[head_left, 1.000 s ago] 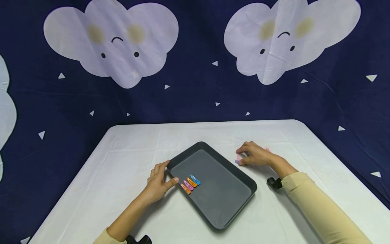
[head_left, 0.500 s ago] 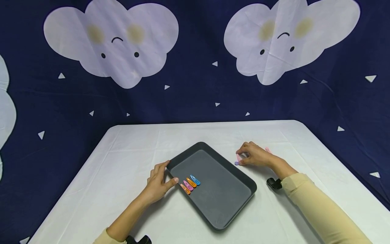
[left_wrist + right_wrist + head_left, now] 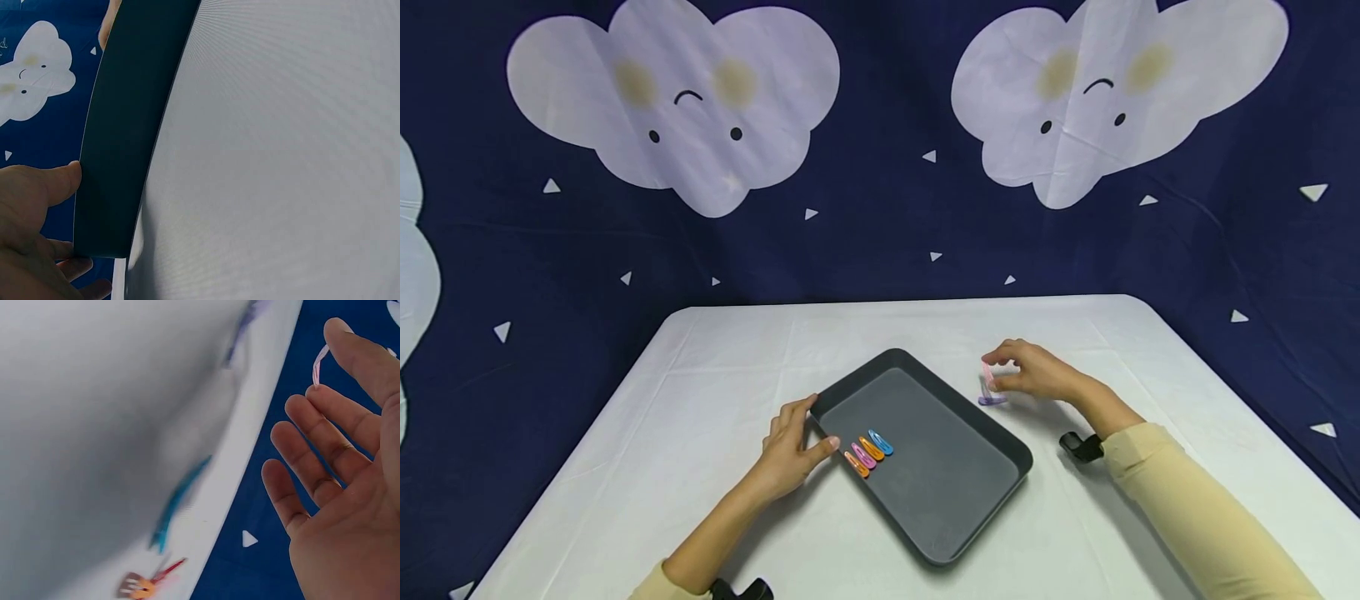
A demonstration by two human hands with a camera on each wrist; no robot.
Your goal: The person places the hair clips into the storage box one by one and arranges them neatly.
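A dark grey tray (image 3: 940, 500) sits angled on the white table. Four-sided and shallow, it carries a row of hair clips: an orange one (image 3: 857, 464), a pink one (image 3: 863, 456), a yellow-orange one (image 3: 872, 448) and a blue one (image 3: 881, 442). My left hand (image 3: 788, 454) holds the tray's left corner, thumb at the rim and fingers outside. Between right thumb and index fingertip, my right hand (image 3: 1033, 371) pinches a pale pink hair clip (image 3: 319, 365) above the table. Beneath it lies a purple hair clip (image 3: 992, 401), its two halves apparently spread.
In the right wrist view, a blurred teal clip (image 3: 178, 503) and an orange-and-brown decorated clip (image 3: 140, 586) lie on the table, beside something red. The white table (image 3: 722, 358) meets a dark blue cloth (image 3: 865, 250) with clouds at its far edge.
My right hand has risen and shifted slightly away from the purple clip, lifting the pink clip. More of the purple clip now shows. The left hand and tray have stayed put.
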